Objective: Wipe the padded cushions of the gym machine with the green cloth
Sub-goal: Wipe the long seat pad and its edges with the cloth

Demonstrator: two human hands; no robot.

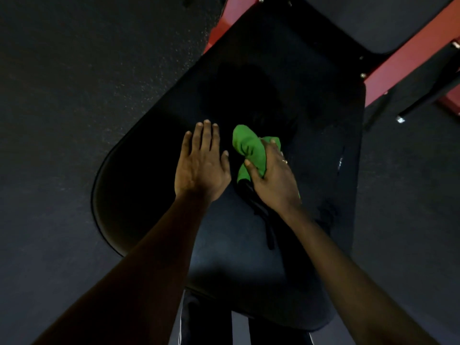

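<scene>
From the head camera, looking down, a large black padded bench cushion point(273, 70) with rounded corners fills the middle of the view. The left hand point(201, 165) lies palm down on it, its fingers point(207, 138) straight and close together, holding nothing. Just beside it, the right hand point(271, 180) rests on the same cushion with its fingers point(270, 146) and thumb curled round a bunched bright green cloth point(249, 150). The cloth sits on the cushion near its middle and sticks out ahead of the knuckles, toward the far end. A thin ring point(285, 161) shows on one finger of the right hand. A dark strip point(261, 212) trails from under the right palm toward the near edge of the cushion; what it is cannot be told.

At the far end, a red-painted metal frame point(398, 66) runs slantwise, and a second black padded cushion point(373, 18) sits beyond it. Dark speckled rubber floor point(74, 70) surrounds the machine. At the bottom edge, dark trousers with a white side stripe point(199, 319) show below the cushion.
</scene>
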